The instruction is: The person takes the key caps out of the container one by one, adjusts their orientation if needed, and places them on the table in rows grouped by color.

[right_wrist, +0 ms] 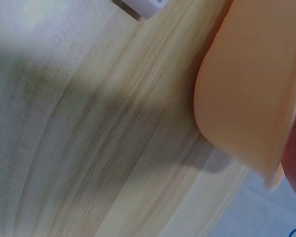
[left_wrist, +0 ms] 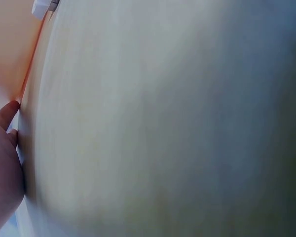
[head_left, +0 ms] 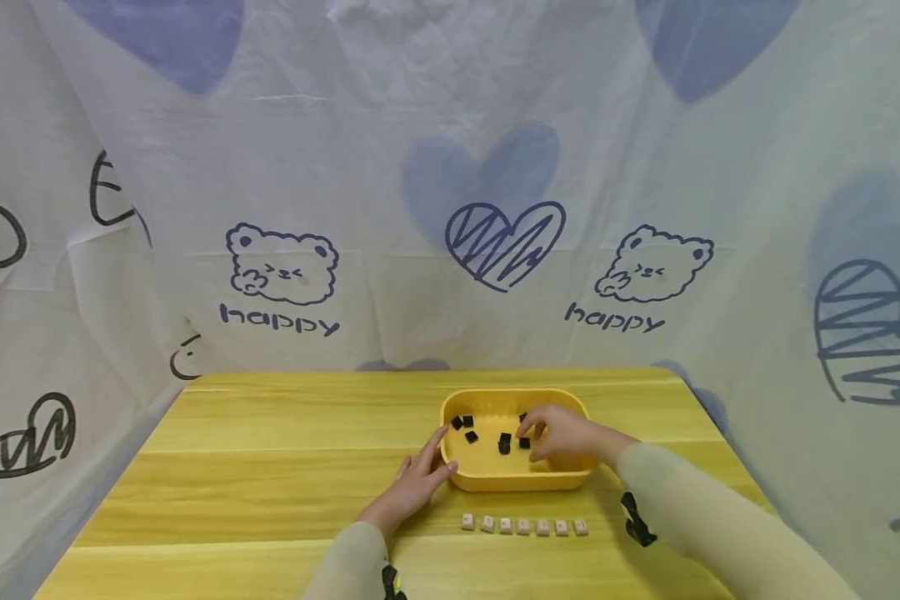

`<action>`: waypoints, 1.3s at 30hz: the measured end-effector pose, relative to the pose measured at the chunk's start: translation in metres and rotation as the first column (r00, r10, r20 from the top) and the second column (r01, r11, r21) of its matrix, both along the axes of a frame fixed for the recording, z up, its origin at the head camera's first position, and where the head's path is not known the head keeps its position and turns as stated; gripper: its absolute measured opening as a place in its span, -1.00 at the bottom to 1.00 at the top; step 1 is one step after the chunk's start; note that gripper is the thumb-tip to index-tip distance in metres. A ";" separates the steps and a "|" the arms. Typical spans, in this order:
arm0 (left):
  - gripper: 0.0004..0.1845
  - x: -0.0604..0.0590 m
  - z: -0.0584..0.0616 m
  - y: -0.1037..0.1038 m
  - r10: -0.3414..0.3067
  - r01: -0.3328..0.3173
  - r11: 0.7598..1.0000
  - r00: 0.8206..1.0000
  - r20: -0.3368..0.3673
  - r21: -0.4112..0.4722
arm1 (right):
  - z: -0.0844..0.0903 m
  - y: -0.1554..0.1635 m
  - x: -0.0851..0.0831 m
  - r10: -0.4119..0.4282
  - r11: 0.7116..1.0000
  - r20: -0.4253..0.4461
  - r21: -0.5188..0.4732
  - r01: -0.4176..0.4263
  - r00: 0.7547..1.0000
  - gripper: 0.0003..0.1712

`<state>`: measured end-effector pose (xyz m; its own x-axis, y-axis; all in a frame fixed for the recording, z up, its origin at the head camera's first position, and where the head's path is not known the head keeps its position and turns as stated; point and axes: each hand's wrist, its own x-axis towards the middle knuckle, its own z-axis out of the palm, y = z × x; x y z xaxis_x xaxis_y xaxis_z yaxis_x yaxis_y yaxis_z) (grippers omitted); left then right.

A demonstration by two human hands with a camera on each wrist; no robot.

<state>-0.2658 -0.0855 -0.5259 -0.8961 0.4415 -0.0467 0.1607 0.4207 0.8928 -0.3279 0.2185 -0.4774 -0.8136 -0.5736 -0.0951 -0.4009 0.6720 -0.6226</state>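
Left hand (head_left: 414,486) flat, fingers straight against yellow tray (head_left: 495,477) outer wall, likely steadying it on counter (head_left: 270,467). Right hand (head_left: 558,433) inside tray, fingertips curled over black cubes (head_left: 504,442); pinch unclear. White tiles (head_left: 522,526) lined up in front of tray.

Makeshift recording booth, cartoon sheet backdrop (head_left: 450,167) (bears) — wooden table (head_left: 270,467)

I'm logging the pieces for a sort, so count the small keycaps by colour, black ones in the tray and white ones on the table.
Black keycaps in the yellow tray: 6 visible; the right hand may hide more.
White keycaps in a row on the table: 7.
Total: 13 visible.
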 end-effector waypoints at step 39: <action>-0.26 -0.002 -0.007 -0.002 -0.003 0.003 1.000 1.000 0.008 0.017 | 0.004 0.000 0.010 0.077 0.997 -0.134 0.010 -0.077 0.988 -0.81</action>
